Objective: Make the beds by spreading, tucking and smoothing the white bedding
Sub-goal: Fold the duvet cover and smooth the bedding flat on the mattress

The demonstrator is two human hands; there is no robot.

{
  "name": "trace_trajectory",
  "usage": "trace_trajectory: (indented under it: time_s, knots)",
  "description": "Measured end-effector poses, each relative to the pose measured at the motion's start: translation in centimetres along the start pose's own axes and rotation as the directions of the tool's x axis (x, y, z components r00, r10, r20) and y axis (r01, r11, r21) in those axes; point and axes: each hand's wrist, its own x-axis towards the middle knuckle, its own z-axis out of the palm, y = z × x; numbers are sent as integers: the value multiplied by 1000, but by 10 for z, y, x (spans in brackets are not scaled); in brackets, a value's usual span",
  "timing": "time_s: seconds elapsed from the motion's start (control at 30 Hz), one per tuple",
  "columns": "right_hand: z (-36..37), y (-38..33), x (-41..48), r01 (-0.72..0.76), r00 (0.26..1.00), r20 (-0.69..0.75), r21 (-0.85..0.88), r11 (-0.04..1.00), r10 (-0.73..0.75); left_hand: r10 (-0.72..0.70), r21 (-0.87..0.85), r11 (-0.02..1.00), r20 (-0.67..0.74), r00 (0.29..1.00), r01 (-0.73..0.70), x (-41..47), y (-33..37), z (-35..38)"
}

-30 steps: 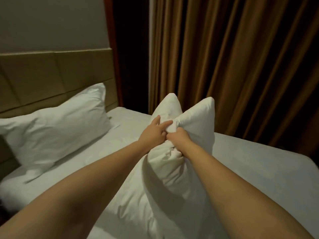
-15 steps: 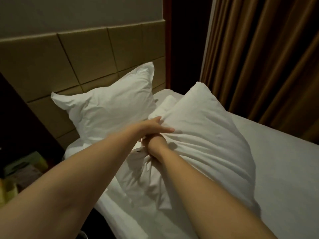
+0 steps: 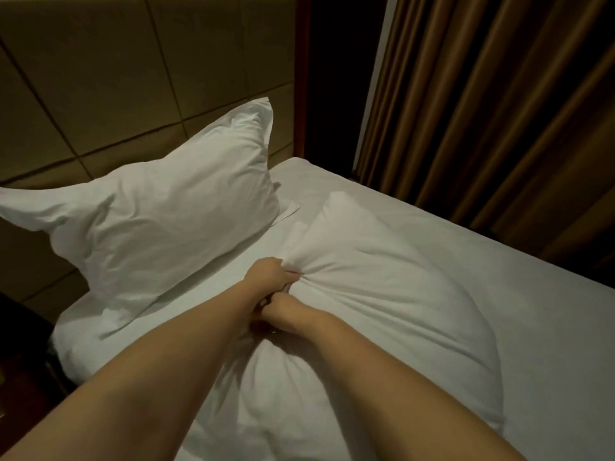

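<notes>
White pillow in a creased cotton case (image 3: 382, 294) lies flat on the white fitted bed sheet (image 3: 499, 294), in the middle of the view. At ten o'clock from it a second plump white pillow (image 3: 159, 221) leans against the tan padded panel headboard (image 3: 133, 78). A bare strip of sheet runs between the two pillows. A dark wooden upright (image 3: 301, 78) stands at twelve o'clock, and pleated brown curtains (image 3: 499, 111) hang from one to three o'clock, close along the far edge of the bed. Both forearms cross the near end of the pillow and cover part of it.

The case is gathered into tight radiating folds at its nine o'clock edge, where the left hand (image 3: 266, 274) has its fingers curled into the bunched cloth. The right hand (image 3: 286, 311) lies just beside it at six o'clock, against the pillow. Its fingers are hidden under the left wrist, so I cannot tell what they hold.

Half a second ago this pillow stood tipped up, overlapping the second one, and the left fingers lay straight across it; now it is down flat and apart
</notes>
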Motion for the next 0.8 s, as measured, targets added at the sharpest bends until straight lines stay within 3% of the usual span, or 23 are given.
trace_trajectory:
  time_s: [0.07,0.13,0.2,0.27,0.33,0.47,0.6,0.8]
  knots:
    - [-13,-12,6,53,998,-14,-93,994,-55,-27,-11,1000,-15,1000,26,12,-17,-8]
    - [-29,-19,15,120,972,-168,-249,961,-164,-58,-49,997,-51,997,56,20,-36,-11]
    - [-49,-18,22,55,888,-393,-424,904,-238,-105,-110,989,-86,991,96,25,-56,-10]
    - [-72,-12,32,-24,798,-495,-596,803,-344,-159,-161,977,-114,981,140,27,-75,-6]
    - [-87,-2,41,-55,810,-433,-727,684,-396,-213,-236,955,-130,968,178,26,-90,1]
    - [-97,4,70,-27,933,-224,-825,565,-282,-263,-304,931,-172,949,203,7,-108,30]
    - [-81,7,108,47,968,-105,-813,580,-227,-273,-298,935,-254,928,193,-5,-129,60]
    - [-34,14,177,131,982,35,-831,541,-183,-381,-290,910,-303,873,297,13,-182,87]
